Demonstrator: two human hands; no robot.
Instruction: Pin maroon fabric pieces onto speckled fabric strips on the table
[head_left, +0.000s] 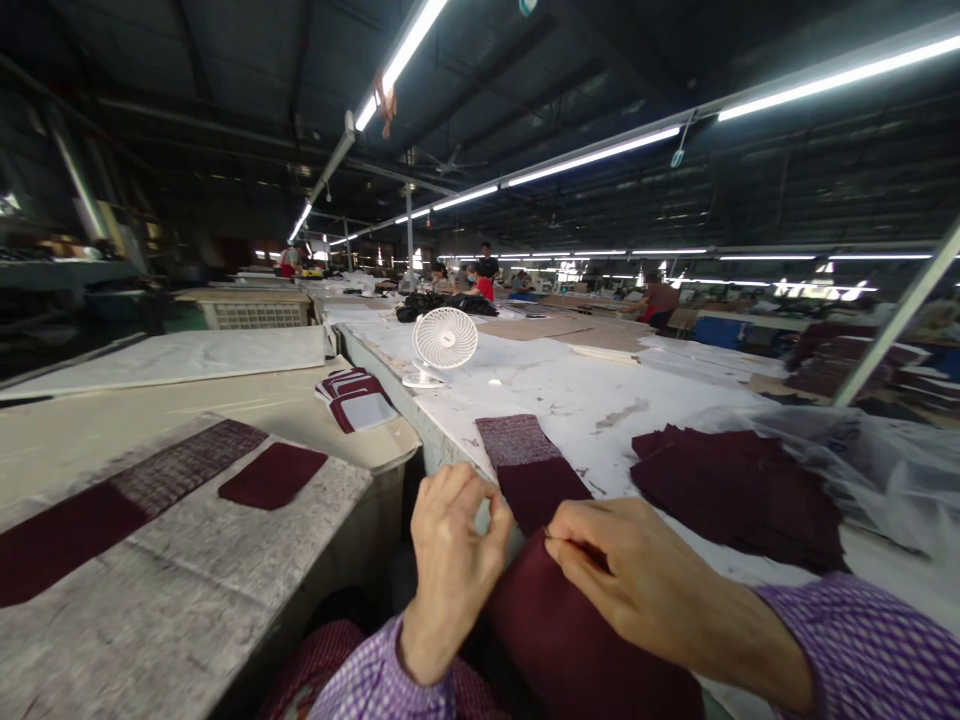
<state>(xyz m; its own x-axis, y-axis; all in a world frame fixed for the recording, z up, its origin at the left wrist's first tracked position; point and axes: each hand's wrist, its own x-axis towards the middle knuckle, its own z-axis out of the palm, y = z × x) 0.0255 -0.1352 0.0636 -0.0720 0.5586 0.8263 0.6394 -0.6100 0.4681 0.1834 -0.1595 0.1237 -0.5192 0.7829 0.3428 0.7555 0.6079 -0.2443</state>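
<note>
My left hand (450, 560) is closed in a pinch at the top edge of a dark maroon fabric piece (577, 640) that lies over my lap and the table edge. My right hand (622, 575) rests on the same piece, fingers pressed together and pinching its upper edge close to the left hand. Just beyond the hands a maroon strip with a lighter grey-pink end (525, 465) lies on the white table (600, 400).
A pile of maroon pieces (735, 490) lies to the right beside clear plastic (862, 460). A small white fan (444, 342) stands farther back. On the grey bench (187, 590) to the left lie a long strip (127, 495) and a small maroon patch (274, 475). Several people work far off.
</note>
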